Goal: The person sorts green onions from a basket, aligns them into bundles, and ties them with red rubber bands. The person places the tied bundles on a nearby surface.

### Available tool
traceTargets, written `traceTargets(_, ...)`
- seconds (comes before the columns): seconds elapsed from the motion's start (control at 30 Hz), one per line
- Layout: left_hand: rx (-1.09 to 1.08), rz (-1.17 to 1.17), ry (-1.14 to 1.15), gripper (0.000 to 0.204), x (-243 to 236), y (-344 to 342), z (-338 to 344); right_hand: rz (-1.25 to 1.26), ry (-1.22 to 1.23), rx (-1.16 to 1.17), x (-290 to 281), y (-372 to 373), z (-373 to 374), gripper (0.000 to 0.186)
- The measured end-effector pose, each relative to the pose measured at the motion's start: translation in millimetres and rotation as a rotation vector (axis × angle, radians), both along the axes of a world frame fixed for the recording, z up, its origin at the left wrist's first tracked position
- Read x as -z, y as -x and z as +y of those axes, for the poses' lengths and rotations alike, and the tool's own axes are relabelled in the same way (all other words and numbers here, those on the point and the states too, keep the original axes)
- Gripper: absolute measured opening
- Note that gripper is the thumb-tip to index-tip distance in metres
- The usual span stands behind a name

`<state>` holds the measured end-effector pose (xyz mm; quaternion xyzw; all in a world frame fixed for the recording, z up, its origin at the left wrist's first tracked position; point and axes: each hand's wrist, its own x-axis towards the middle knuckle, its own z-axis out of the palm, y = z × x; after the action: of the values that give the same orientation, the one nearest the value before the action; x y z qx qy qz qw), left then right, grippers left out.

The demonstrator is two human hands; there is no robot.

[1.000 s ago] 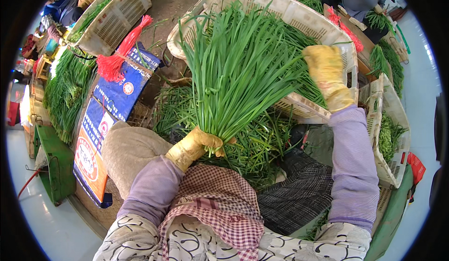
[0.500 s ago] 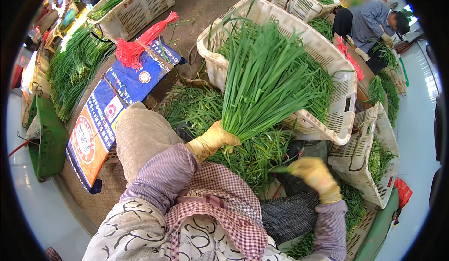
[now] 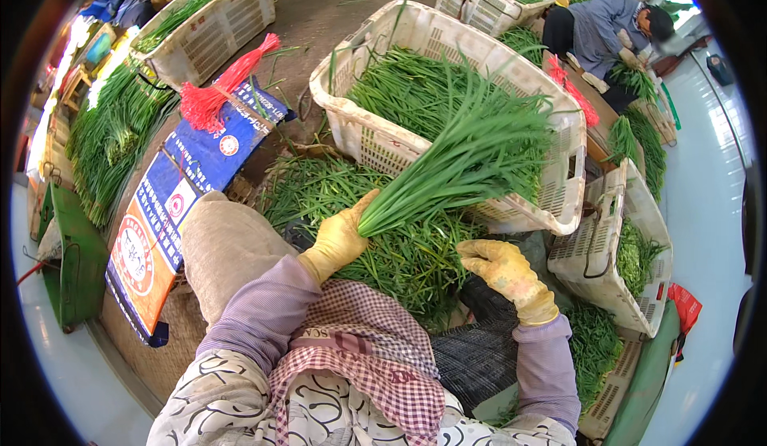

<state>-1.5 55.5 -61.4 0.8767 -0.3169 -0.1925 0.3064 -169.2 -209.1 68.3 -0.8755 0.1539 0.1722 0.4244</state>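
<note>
My left hand [image 3: 339,237], in a yellow glove, is closed around the base of a bunch of garlic chives [image 3: 467,154]. The long leaves fan out to the upper right, over the near side of a large white plastic crate [image 3: 335,111]. More chives [image 3: 415,83] fill that crate. My right hand [image 3: 510,274], also gloved, is closed with its fingers curled and hangs apart from the bunch. Whatever it may pinch is hidden. Below both hands lies a heap of loose chive leaves and trimmings [image 3: 399,266].
On the left, a blue and orange printed sheet [image 3: 184,166] bears red ties [image 3: 216,103]. Beyond it are stacked chives [image 3: 112,138] and a green metal container [image 3: 76,254]. Another white crate [image 3: 591,242] stands at the right. A co-worker [image 3: 603,27] handles chives at the far right.
The bunch has tipped from nearly upright to the right, and my left hand has shifted slightly left. My right hand has moved left and up; the leaf piece at its fingers no longer shows.
</note>
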Motion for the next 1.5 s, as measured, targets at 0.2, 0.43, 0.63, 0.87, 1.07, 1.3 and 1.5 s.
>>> traceTargets(0.2, 0.067, -0.343, -0.401, 0.097, -25, 3, -7, 0.341, 0.073, -0.141, 6, 2, 9, 0.043)
traceTargets(0.43, 0.073, -0.472, -0.363, 0.096, -14, 3, -6, 0.184, -0.565, -0.232, -62, 6, 30, 0.044)
traceTargets(0.63, 0.082, -0.524, -0.365, 0.097, -13, 3, -5, -0.661, -0.314, 0.378, -110, -16, -9, 0.024)
traceTargets(0.87, 0.086, -0.553, -0.391, 0.098, -11, 5, -5, -0.474, 0.481, 0.139, -56, -32, -20, 0.047)
traceTargets(1.07, 0.08, -0.603, -0.36, 0.099, -16, 7, -4, -0.404, 0.677, -0.06, -40, -31, -20, 0.028)
traceTargets(1.3, 0.088, -0.569, -0.329, 0.099, -22, 7, -7, -0.263, -0.323, 0.44, -24, -2, -6, 0.018)
traceTargets(1.5, 0.097, -0.563, -0.355, 0.098, -20, 7, -8, -0.678, -0.384, 0.616, -50, 5, -21, 0.031)
